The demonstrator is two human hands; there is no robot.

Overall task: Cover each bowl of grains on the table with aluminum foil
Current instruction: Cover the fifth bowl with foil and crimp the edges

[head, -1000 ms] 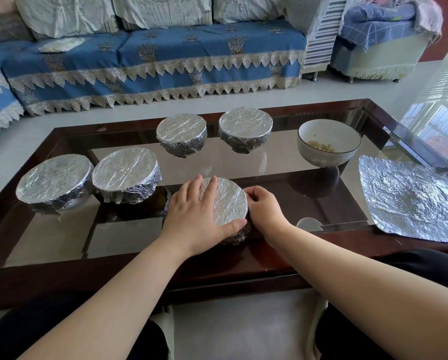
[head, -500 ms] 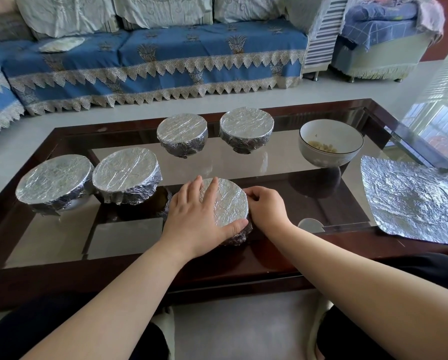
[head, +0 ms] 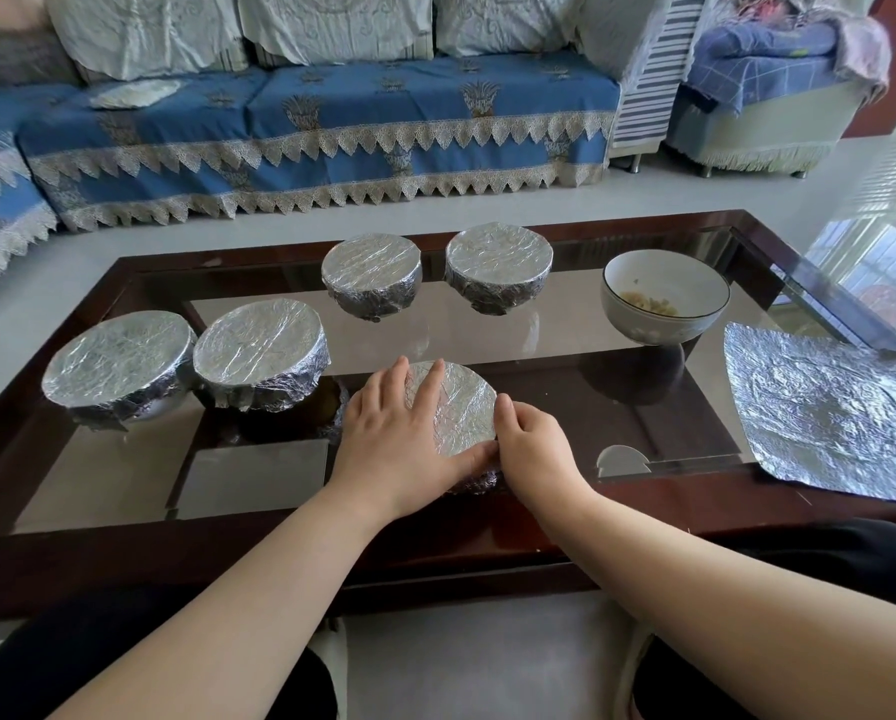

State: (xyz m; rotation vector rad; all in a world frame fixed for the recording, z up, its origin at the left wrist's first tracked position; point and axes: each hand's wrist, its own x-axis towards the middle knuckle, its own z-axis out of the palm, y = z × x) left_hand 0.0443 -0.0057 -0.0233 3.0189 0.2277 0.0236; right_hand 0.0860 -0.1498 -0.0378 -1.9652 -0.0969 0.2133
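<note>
Since a second ago we see little change: our left hand (head: 401, 433) still lies flat on the foil top of the nearest bowl (head: 461, 407), fingers straight and spread, thumb along the near rim, while our right hand (head: 531, 446) has slid from the bowl's right side toward its near-right edge, fingers curled in against the foil skirt, pinching it to the bowl wall. This bowl stands on the glass table (head: 539, 345) close to the dark wooden near edge. Four more foil-covered bowls stay put: two at the left (head: 115, 363) (head: 258, 350), touching or nearly touching each other, and two at the back (head: 370, 272) (head: 497, 262), apart from each other. The one uncovered bowl of grains (head: 664, 296) sits to the right of those, and a loose foil sheet (head: 825, 407) lies flat at the table's right end, its near corner reaching the wooden frame. Bare glass lies between the nearest bowl and the foil sheet, and also between it and the back pair
</note>
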